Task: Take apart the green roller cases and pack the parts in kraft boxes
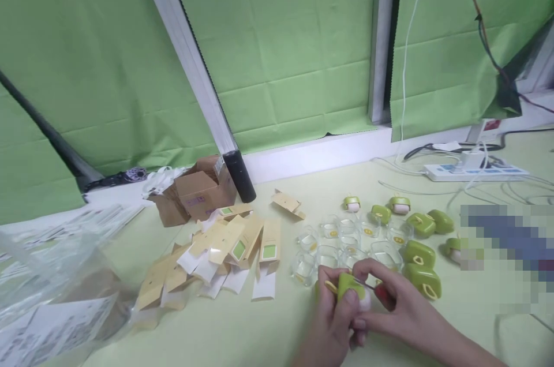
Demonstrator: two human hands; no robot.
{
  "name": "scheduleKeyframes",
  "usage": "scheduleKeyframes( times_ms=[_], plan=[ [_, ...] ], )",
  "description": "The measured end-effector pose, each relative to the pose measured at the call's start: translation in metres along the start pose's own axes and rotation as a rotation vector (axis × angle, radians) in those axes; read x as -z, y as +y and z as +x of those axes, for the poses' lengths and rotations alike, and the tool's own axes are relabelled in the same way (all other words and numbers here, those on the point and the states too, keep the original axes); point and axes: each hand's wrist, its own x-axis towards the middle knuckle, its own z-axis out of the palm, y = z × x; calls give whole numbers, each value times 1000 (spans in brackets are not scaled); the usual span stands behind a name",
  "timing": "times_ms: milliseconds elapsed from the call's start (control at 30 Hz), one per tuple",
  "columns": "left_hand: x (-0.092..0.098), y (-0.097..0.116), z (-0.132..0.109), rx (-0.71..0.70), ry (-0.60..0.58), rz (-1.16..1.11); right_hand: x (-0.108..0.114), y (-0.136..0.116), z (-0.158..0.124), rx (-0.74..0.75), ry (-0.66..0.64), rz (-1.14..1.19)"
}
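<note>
My left hand (335, 315) is wrapped round a small green roller (347, 285) with a white lower part and a yellow loop at its side. In my right hand (398, 303) is a thin metal tool with a red handle (383, 295), like a small screwdriver. Its shaft reaches to the green shell; the tip's exact contact is hard to make out. Just beyond my hands stand several clear plastic covers (329, 257) with yellow marks. Right of them lie several green shells (420, 280) with yellow loops, and green rollers with pinkish-white barrels (400, 206).
Flattened tan cartons (234, 240) are piled on the left of the table. Behind them are a cardboard box (203, 191) and a black cylinder (239, 176). Plastic bags (56, 309) lie far left. A power strip (476, 172) with loose cables stands at back right, near a blurred-out area.
</note>
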Motion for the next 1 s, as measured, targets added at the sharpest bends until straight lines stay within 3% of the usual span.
scheduleKeyframes(
  times_ms=[133,267,333,467,533,700,833,1000],
  plan=[
    [1,5,4,-26,52,-133,9,2,2,95,-8,-9],
    [5,26,4,-123,340,-150,25,4,-3,136,46,-160],
    [9,33,3,-121,399,-73,29,11,-8,189,8,-309],
    [13,30,5,-94,279,-56,22,36,-13,341,57,-658],
    [15,24,6,-127,238,-35,19,41,-11,367,94,-708],
    [15,14,7,-155,212,82,24,14,-4,199,42,-409],
    [8,14,2,-150,163,40,20,-11,3,206,64,-219],
    [3,16,-1,-146,162,336,15,-24,15,218,-70,-184]
  ],
)
